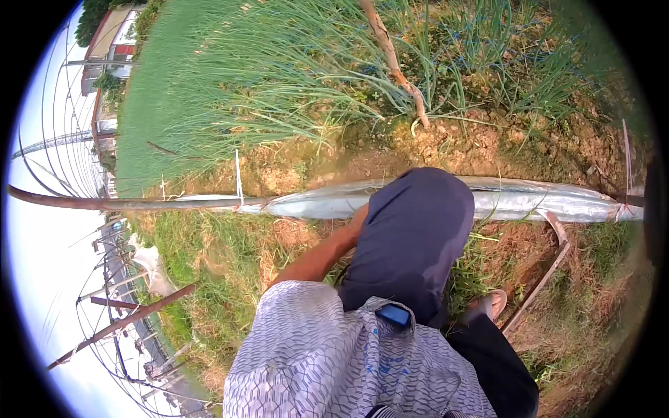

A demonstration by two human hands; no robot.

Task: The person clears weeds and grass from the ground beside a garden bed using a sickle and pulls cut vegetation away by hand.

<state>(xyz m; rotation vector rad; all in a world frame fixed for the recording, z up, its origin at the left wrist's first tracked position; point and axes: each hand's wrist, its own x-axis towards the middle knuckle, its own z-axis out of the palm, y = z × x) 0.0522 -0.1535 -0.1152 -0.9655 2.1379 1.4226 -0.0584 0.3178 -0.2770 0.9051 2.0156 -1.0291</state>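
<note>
My left forearm [317,256] reaches from the patterned shirt sleeve toward a long silvery plastic film roll [313,200] on the ground. The wrist passes behind my raised, dark-trousered knee [418,230], so the hand and its fingers are hidden. Whether that hand touches the film cannot be made out. My right hand is out of view. Beside the roll, a pale strip [239,176] stands out near where a bent hoop pole [132,203] meets the film.
Rows of green onion-like plants [230,90] grow along the bed, with a wooden stick [394,56] among them. A thin bent bar [536,296] lies near my foot [493,304]. Greenhouse-like frames, a rusty beam [132,320] and buildings [111,42] stand farther off.
</note>
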